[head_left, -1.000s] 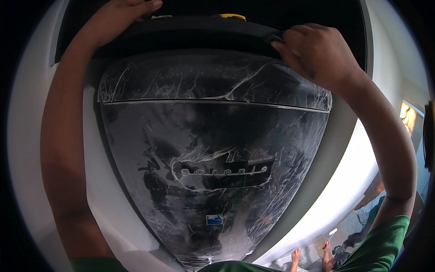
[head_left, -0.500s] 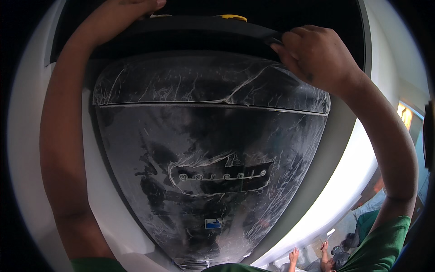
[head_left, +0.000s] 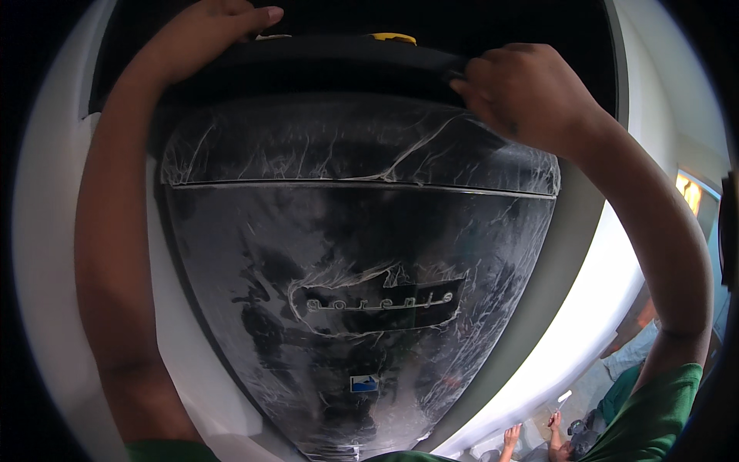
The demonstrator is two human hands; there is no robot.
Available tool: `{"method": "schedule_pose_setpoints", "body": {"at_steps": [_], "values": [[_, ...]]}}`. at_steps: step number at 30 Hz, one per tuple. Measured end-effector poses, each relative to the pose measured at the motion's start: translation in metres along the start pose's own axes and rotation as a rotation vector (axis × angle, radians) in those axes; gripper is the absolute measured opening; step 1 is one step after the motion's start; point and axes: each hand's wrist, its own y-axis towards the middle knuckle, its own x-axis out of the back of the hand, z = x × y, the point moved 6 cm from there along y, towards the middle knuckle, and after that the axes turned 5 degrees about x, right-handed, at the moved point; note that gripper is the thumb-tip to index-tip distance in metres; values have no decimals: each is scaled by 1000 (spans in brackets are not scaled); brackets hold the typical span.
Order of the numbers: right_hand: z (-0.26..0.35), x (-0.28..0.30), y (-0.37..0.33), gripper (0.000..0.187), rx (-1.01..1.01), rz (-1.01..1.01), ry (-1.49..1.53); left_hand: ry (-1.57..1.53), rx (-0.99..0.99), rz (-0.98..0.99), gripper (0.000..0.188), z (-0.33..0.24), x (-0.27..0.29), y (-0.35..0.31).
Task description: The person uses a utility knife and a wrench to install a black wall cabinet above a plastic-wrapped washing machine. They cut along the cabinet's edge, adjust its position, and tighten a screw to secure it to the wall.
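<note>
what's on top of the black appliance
Both hands rest on its dark top edge: the left hand and the right hand. A small yellow piece shows behind. Clear film wraps the black appliance.

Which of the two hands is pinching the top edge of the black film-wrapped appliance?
The right hand: its fingers close on the edge of the black film-wrapped appliance, while the left hand lies open across the top.

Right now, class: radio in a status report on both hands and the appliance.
Left hand on the black appliance top edge. Right hand pinching the dark strip there. Clear film covers its front.
</note>
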Motion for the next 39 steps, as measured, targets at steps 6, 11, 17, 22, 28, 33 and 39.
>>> {"method": "schedule_pose_setpoints", "body": {"at_steps": [6,11,17,22,28,33,39], "values": [[-2,2,5,29,-145,248,60,-51,68,81,65,1,1,2],[-31,27,-32,32,-132,-13,199,-92,97,90,69,10,3,-3],[-153,-16,-53,38,-698,-224,893,-85,115,212,72,-1,2,6],[-170,-108,-42,47,-825,357,1261,-233,130,160,68,-2,8,2],[-159,-157,-54,56,-961,535,955,-340,124,182,66,2,5,2],[-140,-148,-47,58,-815,763,781,-213,103,241,64,-8,11,-5],[-132,-136,-43,58,-724,857,664,-101,-245,51,48,-24,23,-29]]}}
